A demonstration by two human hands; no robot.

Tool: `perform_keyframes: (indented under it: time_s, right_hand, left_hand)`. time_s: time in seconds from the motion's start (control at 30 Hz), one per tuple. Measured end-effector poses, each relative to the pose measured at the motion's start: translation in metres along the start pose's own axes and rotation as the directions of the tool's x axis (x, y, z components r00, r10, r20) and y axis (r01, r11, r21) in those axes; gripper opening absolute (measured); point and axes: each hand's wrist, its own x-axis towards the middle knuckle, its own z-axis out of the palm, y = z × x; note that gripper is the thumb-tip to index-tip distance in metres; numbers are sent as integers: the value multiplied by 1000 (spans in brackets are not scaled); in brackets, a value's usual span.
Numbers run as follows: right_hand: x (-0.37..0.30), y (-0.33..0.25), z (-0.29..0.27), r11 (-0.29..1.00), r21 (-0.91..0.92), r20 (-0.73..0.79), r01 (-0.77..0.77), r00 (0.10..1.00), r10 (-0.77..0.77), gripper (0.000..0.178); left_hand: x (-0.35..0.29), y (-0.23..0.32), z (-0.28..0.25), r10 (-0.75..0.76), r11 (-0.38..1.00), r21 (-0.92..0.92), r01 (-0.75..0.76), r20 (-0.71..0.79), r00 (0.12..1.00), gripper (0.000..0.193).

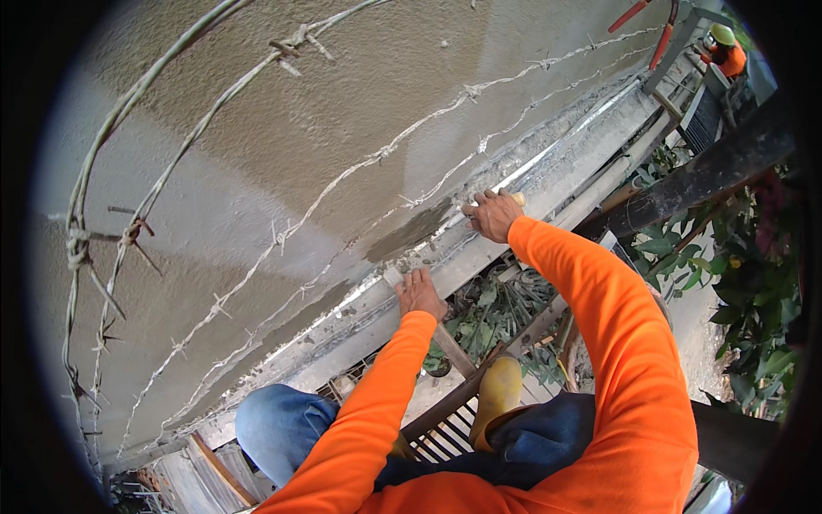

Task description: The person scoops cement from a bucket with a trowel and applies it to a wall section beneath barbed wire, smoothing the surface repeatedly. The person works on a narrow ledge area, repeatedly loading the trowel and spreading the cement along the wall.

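So the person in the orange long sleeves has both arms stretched toward the middle of the frame, working along a narrow ledge (595,147) at the foot of a rough plastered wall (377,94). The right hand (494,216) sits a bit above center with its fingers curled around a pale handle (519,199). One end pokes out on the thumb side; the rest is under the hand, so no clue what kind of tool it is. The left hand (419,293) is lower and more to the left, fingers bent over the ledge just beside a small flat grey piece (393,277). Can't tell if it's gripping that or just leaning there.

A thin white strip (548,151) runs along the ledge up toward the upper right, and there's a dark damp-looking patch (411,231) on the wall left of the right hand. Barbed wire (377,157) is strung in several strands across the wall, super close on the left side of the frame.

Down low you get blue jeans (278,428), a yellow boot (501,385) and a slatted platform (445,433). Upper right: some red handles (629,15), plus another person (729,58) in orange with a yellowish helmet (723,34).
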Motion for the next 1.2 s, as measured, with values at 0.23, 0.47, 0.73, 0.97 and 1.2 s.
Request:
perform_keyframes:
  time_s: [0.23, 0.47, 0.73, 0.97, 1.2]
  right_hand:
    - [-11, 6, 1, 996, 82, -5, -18, 1000, 19, 48]
    - [-17, 14, -10, 992, 121, -50, 24, 999, -18, 46]
    - [4, -10, -4, 997, -70, 34, 22, 999, -20, 45]
    - [11, -21, -1, 1000, -1, 2, 31, 1000, -31, 45]
    - [2, -14, -14, 993, 103, -21, 66, 998, -64, 45]
  left_hand:
    - [2, -2, 10, 9, 1000, 28, -5, -131, 991, 85]
    - [2, -6, 13, 32, 999, 24, -29, -143, 989, 85]
    - [2, -5, 12, 28, 999, 33, -24, -125, 992, 87]
    - [1, -3, 10, 22, 999, 31, -18, -134, 991, 83]
    - [1, -3, 11, 19, 999, 29, -15, -145, 989, 84]
